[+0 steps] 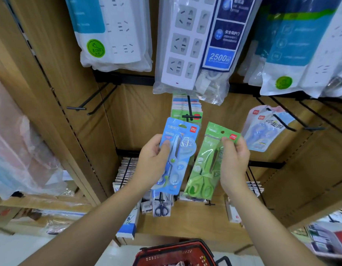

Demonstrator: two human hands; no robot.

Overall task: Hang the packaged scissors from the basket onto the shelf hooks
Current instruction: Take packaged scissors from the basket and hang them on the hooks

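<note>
Left hand [153,162] fingers [165,145] grip the left edge of the blue scissors pack [182,148], thumb on its front; pack tilted, frame centre. Right hand [234,164] pinches the green scissors pack [203,169] near its top corner, just right. Both forearms raised below the shelf hook [190,110]. Red basket [166,247] at bottom centre.

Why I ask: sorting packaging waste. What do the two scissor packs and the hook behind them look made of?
Blue pack: printed card under a clear raised plastic shell, glossy. Green pack: shiny soft film, wrinkled, likely plastic. Hook: thin black rod, probably painted metal.
</note>
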